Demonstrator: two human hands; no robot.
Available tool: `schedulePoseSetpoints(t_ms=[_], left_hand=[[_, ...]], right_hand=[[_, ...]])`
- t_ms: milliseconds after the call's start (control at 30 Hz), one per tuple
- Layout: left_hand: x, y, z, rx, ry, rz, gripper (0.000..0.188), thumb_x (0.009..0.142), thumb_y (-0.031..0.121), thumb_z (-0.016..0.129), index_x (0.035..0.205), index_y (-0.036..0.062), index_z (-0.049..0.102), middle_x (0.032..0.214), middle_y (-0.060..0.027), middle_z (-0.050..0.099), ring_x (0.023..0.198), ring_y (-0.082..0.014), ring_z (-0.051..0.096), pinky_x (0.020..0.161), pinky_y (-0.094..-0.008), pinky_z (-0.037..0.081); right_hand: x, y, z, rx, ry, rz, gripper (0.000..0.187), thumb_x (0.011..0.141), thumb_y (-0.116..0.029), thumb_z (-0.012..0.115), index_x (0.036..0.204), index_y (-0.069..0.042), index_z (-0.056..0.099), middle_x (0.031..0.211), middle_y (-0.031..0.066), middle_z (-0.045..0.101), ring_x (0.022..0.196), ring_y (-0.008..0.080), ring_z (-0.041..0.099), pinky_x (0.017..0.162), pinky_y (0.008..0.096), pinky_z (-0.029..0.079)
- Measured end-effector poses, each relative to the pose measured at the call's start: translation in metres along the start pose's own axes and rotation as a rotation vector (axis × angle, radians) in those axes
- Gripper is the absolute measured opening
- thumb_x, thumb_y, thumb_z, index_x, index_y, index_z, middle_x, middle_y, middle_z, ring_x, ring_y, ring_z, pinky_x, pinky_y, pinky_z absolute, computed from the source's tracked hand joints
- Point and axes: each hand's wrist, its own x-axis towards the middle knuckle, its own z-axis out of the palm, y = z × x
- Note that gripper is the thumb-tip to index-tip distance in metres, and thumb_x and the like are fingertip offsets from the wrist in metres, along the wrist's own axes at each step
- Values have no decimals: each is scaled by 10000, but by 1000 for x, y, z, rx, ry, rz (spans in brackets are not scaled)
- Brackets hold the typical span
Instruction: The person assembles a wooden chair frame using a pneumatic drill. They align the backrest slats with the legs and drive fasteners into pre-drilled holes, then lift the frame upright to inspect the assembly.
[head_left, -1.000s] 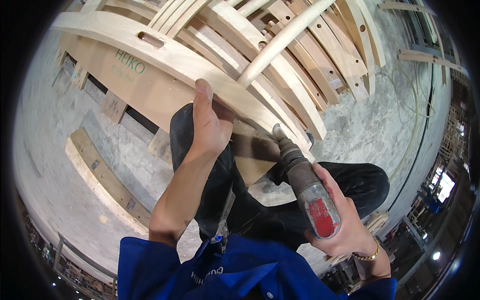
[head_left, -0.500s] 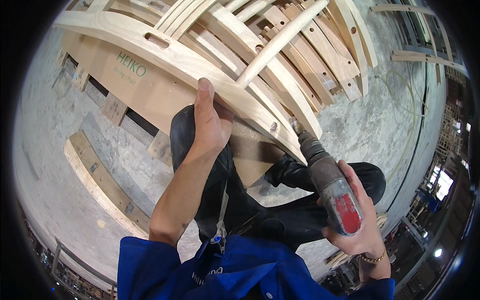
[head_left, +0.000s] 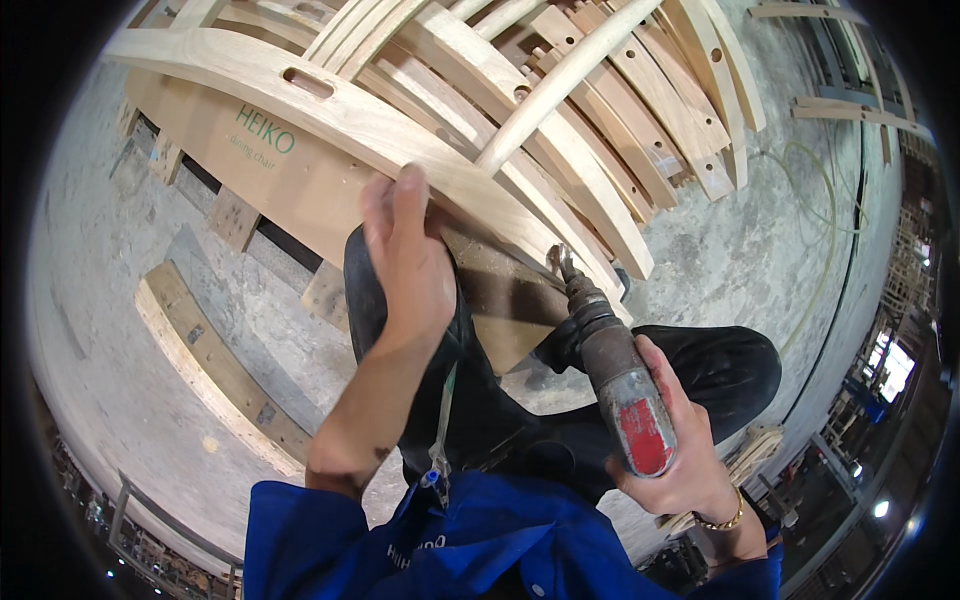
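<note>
Power drill (head_left: 622, 385): sitting right of center, right hand (head_left: 690, 465) is grasping its rear, likely for steering its bit (head_left: 566, 265) at the slotted wooden rail (head_left: 360, 115) | rail: running upper left past center | left hand (head_left: 410, 270): hanging by rail's edge, perhaps for steadying; fingers blurring, grip untellable

Half a second after standing off the edge of the near curved rail (head_left: 385, 130), beside the next wooden piece (head_left: 590, 210), the red-and-grey power tool (head_left: 620, 380) in the worker's right hand (head_left: 690, 460) has swung left, its metal tip now back at the rail's end, over the hole that had lain exposed. On the worker's left hand (head_left: 415, 270), blurred fingers (head_left: 376, 205) have come into view on the left of the thumb, against the brown board (head_left: 300, 190), where none showed in either earlier picture.
</note>
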Motion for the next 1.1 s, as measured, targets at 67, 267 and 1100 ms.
schedulePoseSetpoints(t_ms=[67, 267, 1100], left_hand=[[-24, -1, 1, 193, 56, 372, 598, 979, 466, 478, 1315, -26, 433, 1347, -144, 448, 1239, -305, 461, 1077, -464, 353], [-69, 25, 32, 418, -1046, 893, 805, 802, 771, 504, 1105, 37, 642, 1119, -139, 627, 1070, -342, 603, 990, -547, 396], [-94, -3, 53, 227, -653, 966, 867, 791, 806, 468, 1042, -14, 598, 885, -155, 564, 742, -291, 560, 673, -444, 487]], right_hand=[[1, -1, 2, -21, -11, -10, 1040, 595, -88, 750, 1497, 41, 248, 1310, 199, 560, 1185, 248, 585, 1024, 308, 392], [1, -2, 4, -118, -21, -74, 970, 604, -175, 816, 1430, 22, 348, 1137, 167, 648, 1017, 251, 671, 901, 319, 484], [39, -33, -43, -588, -487, -210, 564, 634, -177, 787, 1066, 48, 504, 909, 218, 594, 670, 371, 655, 581, 402, 556]])
